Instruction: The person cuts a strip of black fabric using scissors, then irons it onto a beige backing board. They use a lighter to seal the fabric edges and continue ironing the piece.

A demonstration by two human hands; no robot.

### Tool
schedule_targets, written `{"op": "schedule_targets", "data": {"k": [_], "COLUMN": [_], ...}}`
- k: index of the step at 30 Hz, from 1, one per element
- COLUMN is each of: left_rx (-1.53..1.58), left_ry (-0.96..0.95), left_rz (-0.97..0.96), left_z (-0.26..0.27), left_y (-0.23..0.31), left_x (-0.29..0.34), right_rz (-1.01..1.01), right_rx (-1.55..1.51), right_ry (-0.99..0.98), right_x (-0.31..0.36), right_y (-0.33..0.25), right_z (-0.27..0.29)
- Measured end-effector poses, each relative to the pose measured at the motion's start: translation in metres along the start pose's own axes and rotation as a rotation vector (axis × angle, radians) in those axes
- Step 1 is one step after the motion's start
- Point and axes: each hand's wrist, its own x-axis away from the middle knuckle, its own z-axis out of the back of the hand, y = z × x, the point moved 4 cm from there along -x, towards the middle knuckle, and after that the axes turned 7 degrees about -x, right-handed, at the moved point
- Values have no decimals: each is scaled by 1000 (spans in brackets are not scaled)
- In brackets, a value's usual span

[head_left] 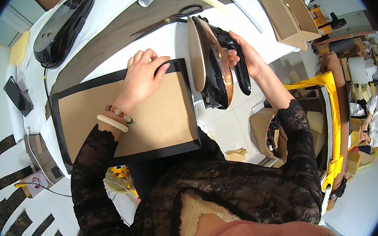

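My left hand (144, 75) rests on the far edge of a tan board (127, 117) that has black edging (190, 99). Its fingers are curled, with thumb and forefinger closed on the edging near the far right corner. My right hand (248, 57) grips the black handle of a clothes iron (214, 64). Tilted on its side, the iron has its flat soleplate turned left toward the board, a short gap from the board's right edge. Beyond the board lies a pair of black-handled scissors (167, 20) on the table.
A black rounded device (63, 30) sits at the far left, with a phone (18, 96) nearer. An open cardboard box (284, 9) stands far right. To my right are a yellow-edged frame (334, 121) and a chair (264, 131). Black lace strips (8, 176) lie at left.
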Motion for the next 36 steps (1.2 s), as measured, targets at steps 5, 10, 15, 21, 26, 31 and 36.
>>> {"op": "schedule_targets", "data": {"k": [5, 10, 15, 21, 26, 31, 36], "left_rx": [13, 50, 97, 145, 160, 168, 171], "left_ry": [12, -22, -41, -44, -35, -41, 65], "left_rz": [-4, 8, 5, 2, 4, 11, -6], "left_z": [-1, -1, -2, -5, -6, -3, -2], "left_y": [-3, -4, -7, -9, -10, -8, -12], "left_x": [1, -2, -6, -8, -8, -8, -5], "right_rz": [-37, -15, 26, -26, -34, -5, 97], "right_rx": [42, 134, 173, 180, 151, 169, 212], "right_ry": [31, 104, 179, 214, 200, 185, 208], "right_x": [-12, -14, -15, -18, -19, -19, 4], "right_y": [2, -1, -2, -2, 1, 1, -11], "right_z": [-15, -23, -27, -23, -23, -23, -36]}}
